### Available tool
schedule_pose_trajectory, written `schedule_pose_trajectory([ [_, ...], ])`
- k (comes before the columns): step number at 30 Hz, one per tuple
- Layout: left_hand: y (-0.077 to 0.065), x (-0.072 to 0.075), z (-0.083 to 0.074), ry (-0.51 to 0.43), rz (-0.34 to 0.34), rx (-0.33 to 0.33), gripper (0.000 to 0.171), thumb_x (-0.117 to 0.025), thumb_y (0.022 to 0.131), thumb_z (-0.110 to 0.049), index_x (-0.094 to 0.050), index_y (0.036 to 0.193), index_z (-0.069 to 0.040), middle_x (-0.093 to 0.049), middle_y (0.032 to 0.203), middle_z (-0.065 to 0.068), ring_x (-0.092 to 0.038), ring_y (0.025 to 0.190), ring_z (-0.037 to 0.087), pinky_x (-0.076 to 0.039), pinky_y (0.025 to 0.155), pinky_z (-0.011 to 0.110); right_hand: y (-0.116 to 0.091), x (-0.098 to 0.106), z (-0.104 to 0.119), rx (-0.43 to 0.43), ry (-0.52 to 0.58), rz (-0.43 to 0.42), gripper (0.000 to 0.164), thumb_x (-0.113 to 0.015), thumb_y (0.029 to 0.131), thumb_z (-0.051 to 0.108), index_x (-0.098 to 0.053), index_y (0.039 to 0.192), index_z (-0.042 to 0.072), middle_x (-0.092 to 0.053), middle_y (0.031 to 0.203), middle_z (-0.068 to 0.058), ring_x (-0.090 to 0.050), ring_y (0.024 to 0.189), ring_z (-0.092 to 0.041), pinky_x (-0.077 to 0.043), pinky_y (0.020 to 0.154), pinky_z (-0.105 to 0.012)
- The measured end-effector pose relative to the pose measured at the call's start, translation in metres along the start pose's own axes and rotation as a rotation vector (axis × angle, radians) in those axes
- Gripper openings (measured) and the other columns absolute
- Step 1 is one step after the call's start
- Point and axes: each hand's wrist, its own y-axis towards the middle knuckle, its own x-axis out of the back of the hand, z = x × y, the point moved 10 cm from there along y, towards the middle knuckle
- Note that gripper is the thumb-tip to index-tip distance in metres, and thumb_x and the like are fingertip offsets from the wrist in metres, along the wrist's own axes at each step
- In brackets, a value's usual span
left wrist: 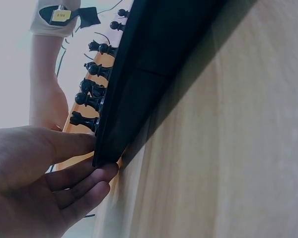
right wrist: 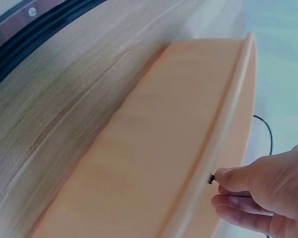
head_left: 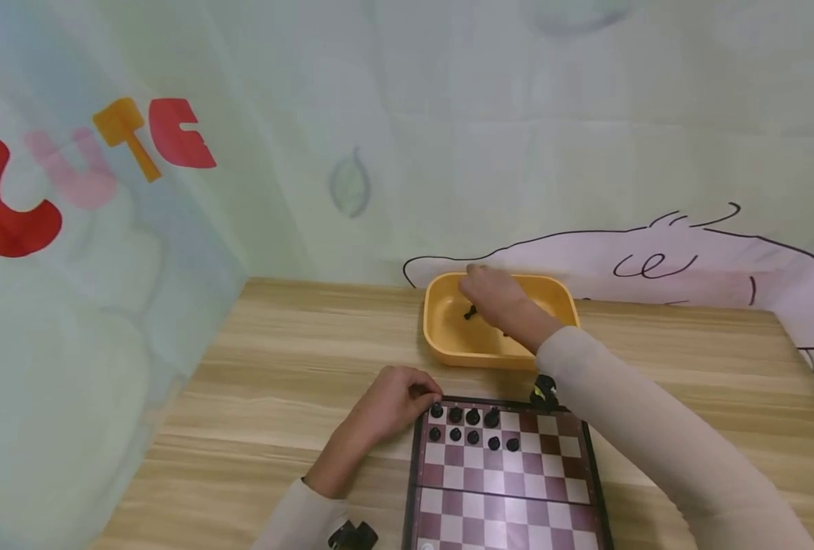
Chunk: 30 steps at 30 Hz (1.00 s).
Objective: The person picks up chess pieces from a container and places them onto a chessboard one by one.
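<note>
A magnetic-looking chessboard (head_left: 472, 481) lies on the table with several black chess pieces (head_left: 473, 416) in two rows at its far left. My left hand (head_left: 389, 401) grips the board's far left corner, the thumb beside a black rook (left wrist: 83, 120) and the fingers at the edge below in the left wrist view. Over the yellow bin (head_left: 462, 359) behind the board, my right hand (head_left: 496, 294) pinches a small black chess piece (right wrist: 211, 179) between thumb and finger. Its kind is hidden by the fingers. A dark piece (head_left: 470, 312) shows in the bin beneath the hand.
The wooden table (head_left: 297, 359) extends to both sides of the board and bin. A printed cloth backdrop (head_left: 517, 153) stands right behind the bin. My right sleeve (head_left: 654, 428) crosses above the board's far right corner.
</note>
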Motion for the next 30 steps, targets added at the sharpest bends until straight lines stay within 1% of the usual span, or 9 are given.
schedule_pose_trajectory([
  [3, 0.001, 0.001, 0.001, 0.007, -0.006, -0.005, 0.007, -0.067, 0.085, -0.012, -0.073, 0.089, -0.015, -0.066, 0.083, -0.008, -0.057, 0.075, 0.001, -0.048, 0.068, 0.021, -0.002, 0.007, -0.001, -0.003, 0.012, -0.026, 0.013, -0.061, 0.086, -0.001, -0.061, 0.098, 0.004, -0.053, 0.095, -0.012, -0.053, 0.079, -0.022, -0.051, 0.060, -0.033],
  [7, 0.003, 0.000, 0.003, 0.012, -0.007, -0.014, 0.007, -0.067, 0.085, -0.013, -0.073, 0.089, -0.015, -0.067, 0.083, -0.007, -0.057, 0.074, 0.001, -0.048, 0.068, 0.021, -0.005, 0.014, -0.007, -0.023, 0.037, -0.050, 0.020, -0.061, 0.087, -0.002, -0.060, 0.106, 0.001, -0.054, 0.098, -0.013, -0.053, 0.081, -0.022, -0.051, 0.061, -0.032],
  [10, 0.004, -0.001, 0.003, 0.014, -0.007, -0.020, 0.007, -0.068, 0.085, -0.013, -0.073, 0.089, -0.015, -0.067, 0.082, -0.007, -0.057, 0.074, 0.001, -0.048, 0.068, 0.021, -0.009, 0.019, -0.011, -0.030, 0.067, -0.075, 0.023, -0.064, 0.083, -0.004, -0.059, 0.106, 0.000, -0.053, 0.097, -0.013, -0.053, 0.081, -0.023, -0.051, 0.060, -0.031],
  [12, 0.004, 0.000, 0.002, 0.016, -0.010, -0.025, 0.007, -0.068, 0.085, -0.012, -0.073, 0.089, -0.015, -0.067, 0.082, -0.007, -0.057, 0.074, 0.001, -0.048, 0.067, 0.021, -0.013, 0.022, -0.014, -0.029, 0.090, -0.097, 0.023, -0.064, 0.082, -0.005, -0.059, 0.104, 0.000, -0.052, 0.096, -0.013, -0.053, 0.081, -0.023, -0.051, 0.058, -0.031],
  [14, 0.004, -0.001, 0.000, 0.014, -0.008, -0.031, 0.007, -0.068, 0.085, -0.012, -0.073, 0.089, -0.014, -0.067, 0.082, -0.007, -0.057, 0.073, 0.001, -0.048, 0.067, 0.021, -0.019, 0.027, -0.017, -0.029, 0.115, -0.117, 0.021, -0.064, 0.082, -0.005, -0.059, 0.101, 0.001, -0.053, 0.095, -0.011, -0.052, 0.080, -0.021, -0.050, 0.057, -0.029],
  [16, 0.005, -0.002, -0.001, 0.010, -0.002, -0.030, 0.007, -0.068, 0.085, -0.011, -0.073, 0.090, -0.013, -0.067, 0.083, -0.007, -0.057, 0.074, 0.001, -0.048, 0.068, 0.021, -0.026, 0.033, -0.019, -0.029, 0.143, -0.138, 0.017, -0.062, 0.084, -0.004, -0.060, 0.100, 0.002, -0.053, 0.094, -0.009, -0.051, 0.078, -0.019, -0.049, 0.058, -0.028],
  [20, 0.007, -0.002, -0.002, 0.009, 0.007, -0.027, 0.008, -0.068, 0.084, -0.012, -0.073, 0.090, -0.013, -0.067, 0.085, -0.007, -0.057, 0.076, 0.002, -0.048, 0.070, 0.022, -0.041, 0.049, -0.022, -0.033, 0.174, -0.190, 0.014, -0.061, 0.086, -0.002, -0.063, 0.099, 0.004, -0.055, 0.093, -0.007, -0.050, 0.078, -0.016, -0.048, 0.059, -0.026],
  [25, 0.008, 0.001, 0.000, 0.024, 0.001, -0.019, 0.007, -0.068, 0.085, -0.013, -0.073, 0.090, -0.014, -0.067, 0.086, -0.008, -0.058, 0.078, 0.003, -0.048, 0.073, 0.024, -0.062, 0.068, -0.021, -0.026, 0.182, -0.251, 0.013, -0.061, 0.088, 0.003, -0.064, 0.101, 0.003, -0.056, 0.092, -0.006, -0.053, 0.080, -0.015, -0.049, 0.060, -0.024],
  [30, 0.005, 0.001, 0.004, 0.039, 0.000, -0.005, 0.007, -0.068, 0.085, -0.015, -0.073, 0.090, -0.016, -0.067, 0.085, -0.010, -0.057, 0.078, 0.003, -0.048, 0.074, 0.025, -0.086, 0.078, -0.018, 0.006, 0.230, -0.315, 0.010, -0.060, 0.090, 0.006, -0.064, 0.098, 0.000, -0.057, 0.092, -0.007, -0.056, 0.081, -0.016, -0.049, 0.064, -0.023],
])
